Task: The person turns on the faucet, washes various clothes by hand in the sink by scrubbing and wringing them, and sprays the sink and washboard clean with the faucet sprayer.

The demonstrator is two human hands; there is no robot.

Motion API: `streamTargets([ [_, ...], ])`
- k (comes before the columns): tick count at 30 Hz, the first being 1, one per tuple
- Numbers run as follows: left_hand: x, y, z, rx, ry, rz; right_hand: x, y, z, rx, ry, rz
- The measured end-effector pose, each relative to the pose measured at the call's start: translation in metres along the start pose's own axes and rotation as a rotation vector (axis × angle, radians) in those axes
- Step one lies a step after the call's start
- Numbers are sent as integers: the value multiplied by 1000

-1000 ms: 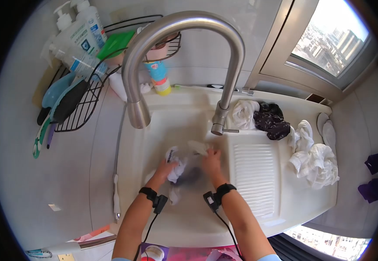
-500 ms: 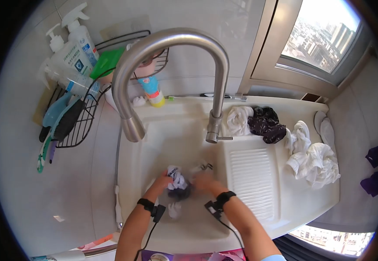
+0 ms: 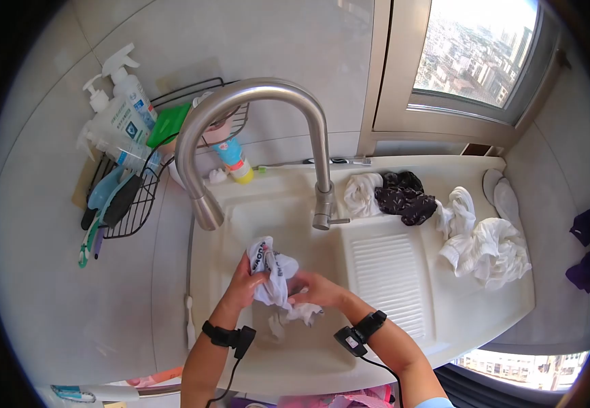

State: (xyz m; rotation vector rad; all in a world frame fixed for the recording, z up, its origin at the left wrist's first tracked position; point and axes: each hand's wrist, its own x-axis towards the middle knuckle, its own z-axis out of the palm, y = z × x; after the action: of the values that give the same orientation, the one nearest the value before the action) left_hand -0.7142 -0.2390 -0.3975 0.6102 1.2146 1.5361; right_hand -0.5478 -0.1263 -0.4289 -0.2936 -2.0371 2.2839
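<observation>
My left hand [image 3: 243, 284] is closed on a white cloth with dark lettering [image 3: 271, 272], lifted over the sink basin [image 3: 247, 221]. My right hand [image 3: 314, 291] is at the cloth's right side, its fingers curved toward the lower edge; whether they grip it is not clear. Just below the hands, another pale cloth [image 3: 303, 313] lies in the basin, with a small white piece [image 3: 276, 326] beside it. Both wrists wear black bands with cabled devices.
The curved metal faucet [image 3: 254, 88] arches over the basin. Right of it are a ribbed washboard [image 3: 387, 282], a dark patterned cloth [image 3: 407, 198] and white cloths [image 3: 489, 253]. A wire rack [image 3: 135, 211] holds bottles and brushes at left.
The lettered cloth has been raised and spread out in my left hand. My right hand has moved from the basin's right side toward it. The camera view has shifted.
</observation>
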Motion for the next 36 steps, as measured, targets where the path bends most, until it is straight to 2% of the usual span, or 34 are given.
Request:
streamTargets([
  [3, -1, -5, -4, -1, -29, -34, -9, -24, 4, 244, 72, -45],
  [6, -6, -11, -12, -44, -120, -108, -6, -21, 5, 192, 186, 39],
  [10, -18, -12, -13, 41, -166, -114, 3, 25, 0, 513, 196, 105],
  [12, -21, -18, -19, 72, -222, -213, 4, 32, -2, 689, 195, 114],
  [18, -25, -52, -34, 21, -290, -296, -8, 13, 0, 1011, -217, 87],
  [21, -19, -59, -47, 280, -361, -376, 2, 37, -2, 706, 36, 343],
  [24, -17, -93, -66, 289, 12, -367, 13, 92, -4, 123, 266, 607],
  [27, -26, -99, -56, 245, 225, -460, 4, 143, 25, -462, 368, 527],
  [30, -28, -119, -47, 75, 194, -618, -3, 191, 63, -1038, 455, 414],
  [33, -26, -128, -41, 40, 228, -698, 4, 235, 84, -1031, 215, 479],
  [36, -33, -116, -37, -103, 333, -739, 18, 228, 71, -826, 296, 326],
])
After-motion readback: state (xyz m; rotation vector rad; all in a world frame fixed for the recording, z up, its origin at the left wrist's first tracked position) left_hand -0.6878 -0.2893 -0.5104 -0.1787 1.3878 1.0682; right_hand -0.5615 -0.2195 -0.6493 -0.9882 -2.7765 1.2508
